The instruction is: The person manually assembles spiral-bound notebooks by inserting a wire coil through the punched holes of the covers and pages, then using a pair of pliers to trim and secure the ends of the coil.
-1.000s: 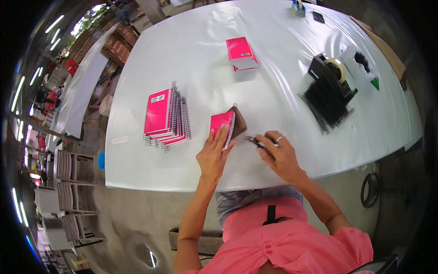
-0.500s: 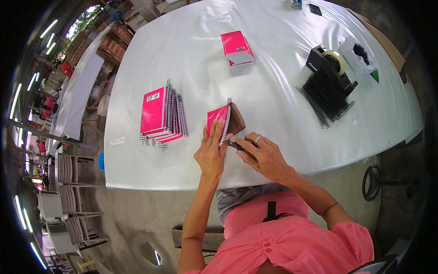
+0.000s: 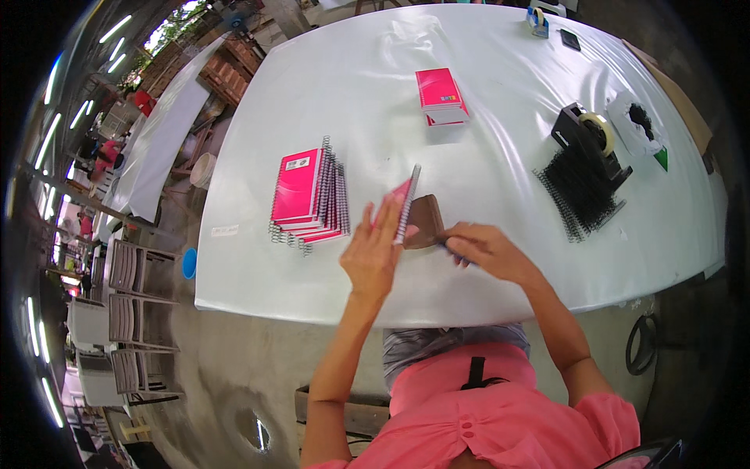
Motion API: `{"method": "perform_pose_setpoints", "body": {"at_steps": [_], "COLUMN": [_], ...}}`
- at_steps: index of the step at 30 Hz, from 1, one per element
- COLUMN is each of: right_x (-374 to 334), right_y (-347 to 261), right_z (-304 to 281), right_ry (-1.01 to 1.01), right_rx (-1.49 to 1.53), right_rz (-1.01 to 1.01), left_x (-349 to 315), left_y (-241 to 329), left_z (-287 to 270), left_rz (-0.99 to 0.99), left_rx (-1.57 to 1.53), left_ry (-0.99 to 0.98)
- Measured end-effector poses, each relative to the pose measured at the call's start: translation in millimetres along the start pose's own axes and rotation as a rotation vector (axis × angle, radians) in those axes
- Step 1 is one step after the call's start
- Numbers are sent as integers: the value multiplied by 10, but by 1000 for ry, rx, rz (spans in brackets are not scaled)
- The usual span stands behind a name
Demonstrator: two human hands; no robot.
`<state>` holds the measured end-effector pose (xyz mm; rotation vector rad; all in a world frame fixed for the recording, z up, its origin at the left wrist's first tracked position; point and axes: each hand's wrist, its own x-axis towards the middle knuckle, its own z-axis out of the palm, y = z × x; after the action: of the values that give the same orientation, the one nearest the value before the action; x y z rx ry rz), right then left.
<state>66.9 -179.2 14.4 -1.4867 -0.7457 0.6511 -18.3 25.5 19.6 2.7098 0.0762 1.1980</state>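
My left hand point(image 3: 371, 254) grips a small pink spiral notebook point(image 3: 396, 200), fingers over its cover. The notebook is tilted up, and its coil point(image 3: 408, 203) faces right and sticks out past the top end. Beside the coil, on the table, lies a flat brown block point(image 3: 425, 222). Closed around a small dark plier-like tool point(image 3: 449, 245), my right hand point(image 3: 486, 248) stays right of the block, apart from the notebook. The tool is blurred and its tip is hard to make out. Left of my left hand stands a pile of pink notebooks point(image 3: 297, 190) with coils projecting.
A second pile of pink notebooks point(image 3: 441, 92) stands farther back on the white-covered table point(image 3: 273, 102). At right are a black tape dispenser point(image 3: 605, 144), a bundle of black coils point(image 3: 576, 191) and a white plastic bag point(image 3: 637, 121). A phone point(image 3: 569, 39) lies far right.
My right hand has drawn the tool away from the coil's lower end, to the right. My left hand has tipped the notebook up more steeply. The whole view has shifted slightly.
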Motion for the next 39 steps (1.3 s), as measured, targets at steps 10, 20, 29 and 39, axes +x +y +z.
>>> {"method": "perform_pose_setpoints", "body": {"at_steps": [10,20,29,39], "right_x": [-1,1624,2675,2124], "right_y": [319,135,116,-221], "right_z": [-496,-1098,-1840,-1257], "right_ry": [381,654,792,734], "right_rx": [-1255,-749,-664,-338], "right_rz": [-131,-390,400,70], "left_x": [550,440,336,390], "left_y": [-1224,-1346,-1085,-258], "left_z": [-631,-559,-713,-462], "left_rz": [-214,-245,-229,-237], "left_rx": [188,-28,55,-321], "left_ry": [-402,-524,-228,-31]}}
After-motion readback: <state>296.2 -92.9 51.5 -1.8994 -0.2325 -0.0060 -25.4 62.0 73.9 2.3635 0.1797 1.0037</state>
